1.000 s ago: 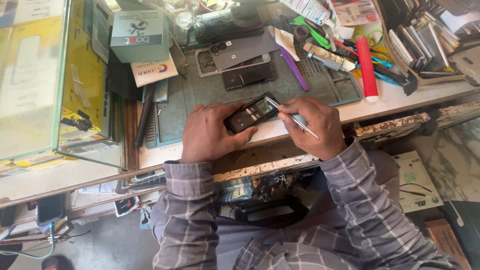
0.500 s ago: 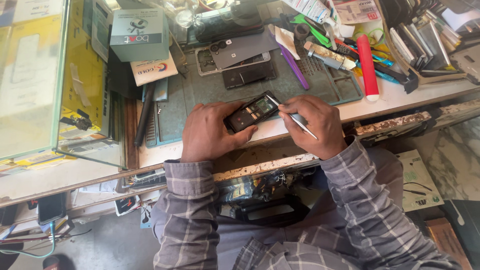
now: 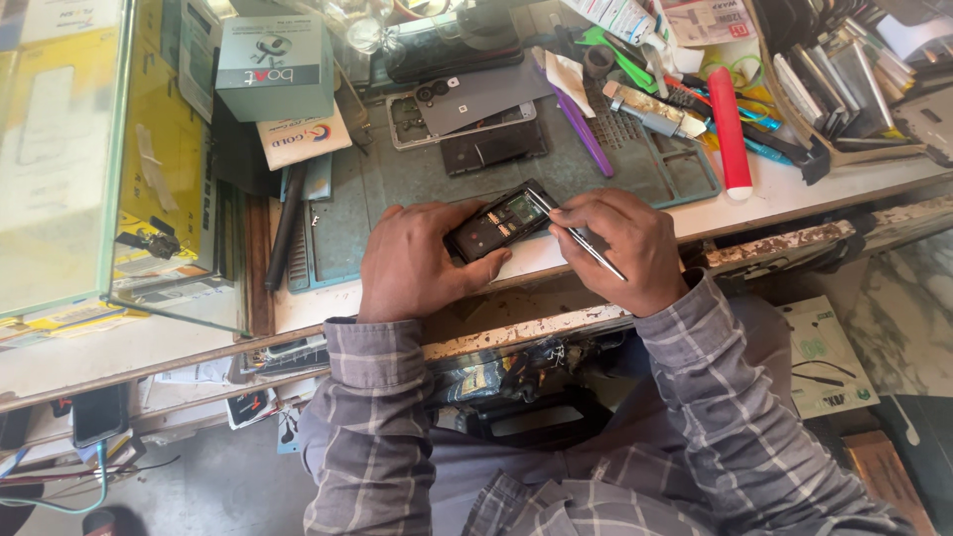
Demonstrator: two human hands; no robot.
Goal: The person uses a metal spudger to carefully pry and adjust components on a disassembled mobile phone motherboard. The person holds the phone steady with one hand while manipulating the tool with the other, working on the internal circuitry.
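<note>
An opened black phone [image 3: 499, 221] with its circuit board showing lies tilted at the front edge of a grey-green work mat [image 3: 397, 184]. My left hand [image 3: 417, 263] grips the phone's near end. My right hand [image 3: 620, 243] holds a thin metal tool [image 3: 588, 244] like a pen, its tip at the phone's far right corner. Both forearms wear a grey checked shirt.
Behind the phone lie a second opened phone with a loose back cover [image 3: 467, 109], a purple tool [image 3: 584, 134], a red cylinder [image 3: 728, 129] and a grey box [image 3: 275, 67]. A glass case [image 3: 60, 159] stands at the left. Cluttered parts fill the back right.
Both hands and the phone have stayed in nearly the same place; the tool tip remains at the phone's corner.
</note>
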